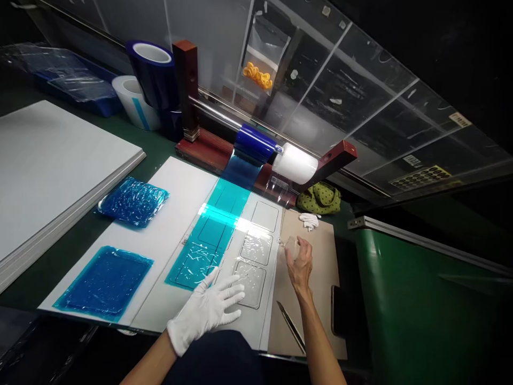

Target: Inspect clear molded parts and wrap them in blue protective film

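Observation:
My left hand (214,299) wears a white glove. Its fingers are spread over the near end of a clear film strip, beside a rectangular panel outline (249,283); whether they press on it I cannot tell. My bare right hand (301,262) is closed on a small translucent plastic piece (292,247), its exact kind unclear, above the brown board (320,267). Blue film (224,214) runs down the white sheet from a blue film roll (255,143). Beside that roll sits a clear film roll (295,162) on the same rod.
Two stacks of blue-filmed pieces (106,280) lie at left, near thick white sheets (60,155). A cutter knife (291,326) and a phone (340,310) lie at right. Spare tape rolls (136,101) stand behind. A wooden roll stand (186,85) and a green roll (401,299) flank the work.

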The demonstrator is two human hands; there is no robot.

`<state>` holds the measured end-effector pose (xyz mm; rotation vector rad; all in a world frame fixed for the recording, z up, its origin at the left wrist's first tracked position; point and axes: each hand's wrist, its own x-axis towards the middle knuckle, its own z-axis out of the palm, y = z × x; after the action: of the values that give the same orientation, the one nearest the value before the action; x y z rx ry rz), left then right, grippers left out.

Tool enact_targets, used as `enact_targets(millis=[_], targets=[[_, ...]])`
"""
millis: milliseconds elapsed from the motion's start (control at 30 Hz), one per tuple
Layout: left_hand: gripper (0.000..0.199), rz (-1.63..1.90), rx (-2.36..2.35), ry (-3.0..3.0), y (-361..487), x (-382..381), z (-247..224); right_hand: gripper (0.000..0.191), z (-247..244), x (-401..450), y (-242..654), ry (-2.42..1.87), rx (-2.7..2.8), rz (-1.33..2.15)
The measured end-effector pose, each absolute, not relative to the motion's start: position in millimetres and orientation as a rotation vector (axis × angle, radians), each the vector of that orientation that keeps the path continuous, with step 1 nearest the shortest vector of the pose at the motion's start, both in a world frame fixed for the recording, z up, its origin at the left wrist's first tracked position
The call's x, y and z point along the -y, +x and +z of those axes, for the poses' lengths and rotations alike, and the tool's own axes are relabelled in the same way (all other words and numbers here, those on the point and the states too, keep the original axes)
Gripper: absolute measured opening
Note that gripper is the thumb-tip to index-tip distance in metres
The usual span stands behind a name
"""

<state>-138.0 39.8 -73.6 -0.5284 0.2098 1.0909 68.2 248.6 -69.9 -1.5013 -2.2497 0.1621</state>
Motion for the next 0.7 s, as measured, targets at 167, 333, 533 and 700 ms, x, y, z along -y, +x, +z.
enact_targets(millis=[167,333,533,700], targets=[[0.066,1.066,-0.209,-0.548,-142,-43,-76,0.050,-81,-267,73,-1.795,2.146,0.520],[0.061,1.085,-0.267,-0.528,-146,-45,-72,0.044,-97,-276,60,-1.832,2.131,0.598],[0.063,1.113,-0.435,-0.284,-142,-38,-60,0.035,-90,-274,60,-1.816,1.964,0.598],[0.077,1.120,-1.015,0.497,-119,-35,-44,0.037,-31,-224,79,-1.582,1.805,0.776]])
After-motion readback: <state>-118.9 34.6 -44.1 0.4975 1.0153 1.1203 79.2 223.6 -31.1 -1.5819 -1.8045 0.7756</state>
